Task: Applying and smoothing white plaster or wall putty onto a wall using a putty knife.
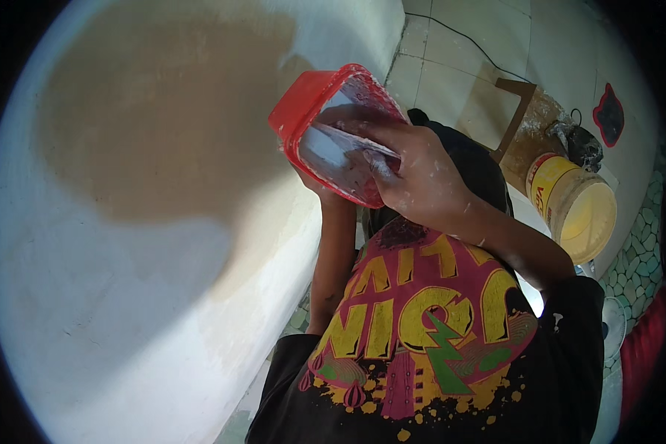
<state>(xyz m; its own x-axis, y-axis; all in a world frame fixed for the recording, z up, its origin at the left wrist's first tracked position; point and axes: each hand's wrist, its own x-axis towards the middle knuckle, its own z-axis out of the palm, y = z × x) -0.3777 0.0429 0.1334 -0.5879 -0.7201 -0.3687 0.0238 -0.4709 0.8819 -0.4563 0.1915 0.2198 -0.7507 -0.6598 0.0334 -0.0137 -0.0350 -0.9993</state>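
A red rectangular plastic tub (296,103) is held up in front of my chest, tilted so its open side faces me. White paste coats its inner walls. My left hand (314,183) supports it from below and behind, and most of its fingers are hidden by the tub. My right hand (422,174), spotted with white, reaches into the opening. It grips a thin flat scraper (348,139), seen nearly edge-on and smeared with white; its handle is hidden in the fingers.
A pale wall (126,274) rises close on my left, under a large shadow. Right of me stand a yellow-and-white bucket (584,218), a brown angled board (516,118) and a dark plastic bag (583,148). A black cable (470,41) crosses the tiled floor (451,85).
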